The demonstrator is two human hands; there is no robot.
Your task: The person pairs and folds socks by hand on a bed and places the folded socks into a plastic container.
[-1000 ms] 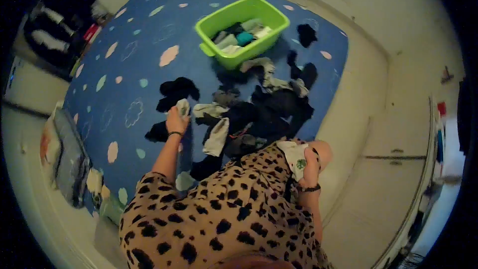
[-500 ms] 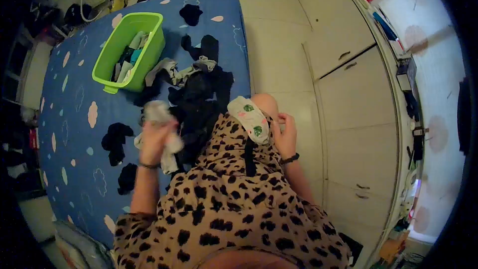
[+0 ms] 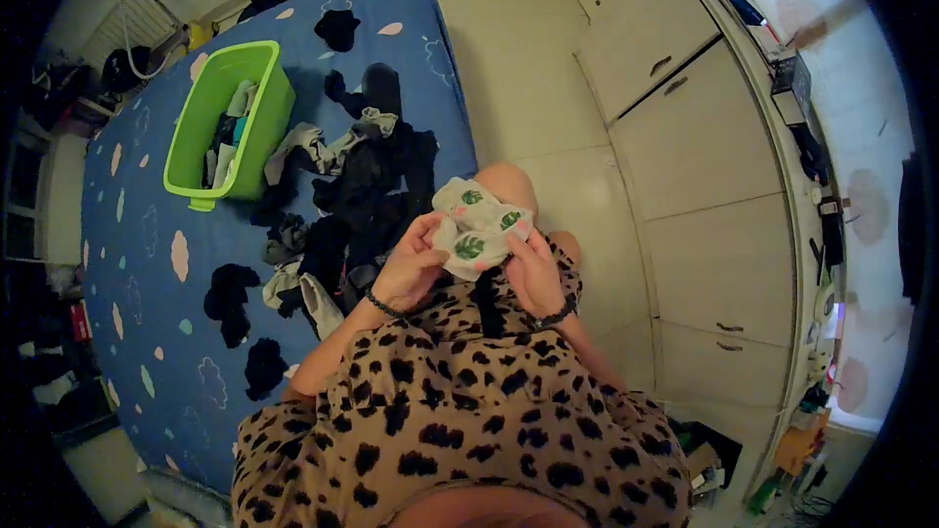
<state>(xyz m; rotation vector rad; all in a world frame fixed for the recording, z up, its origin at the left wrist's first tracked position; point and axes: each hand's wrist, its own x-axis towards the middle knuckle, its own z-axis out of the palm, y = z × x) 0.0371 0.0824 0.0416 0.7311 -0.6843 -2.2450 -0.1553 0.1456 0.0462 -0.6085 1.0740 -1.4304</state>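
A white sock (image 3: 477, 250) with green leaves and pink spots is stretched between my two hands above my lap. My left hand (image 3: 409, 272) pinches its left end, while my right hand (image 3: 536, 274) is closed on its right end. Just beyond it, a matching white sock (image 3: 471, 196) lies on my thigh, partly covered by the held one. To the left, a heap of mostly black socks (image 3: 367, 171) with some grey and white ones lies on the bed, close to my left forearm.
On the blue patterned bed (image 3: 147, 264) stands a green bin (image 3: 269, 122) with folded items inside. Separate dark bundles (image 3: 230, 303) lie left of the heap, and another black bundle (image 3: 337, 29) is near the far edge. Pale cabinets (image 3: 704, 156) line the right side.
My left hand has moved right from the heap to my lap, bringing a whitish sock. My right hand has shifted left and now grips it too. The view has turned slightly.
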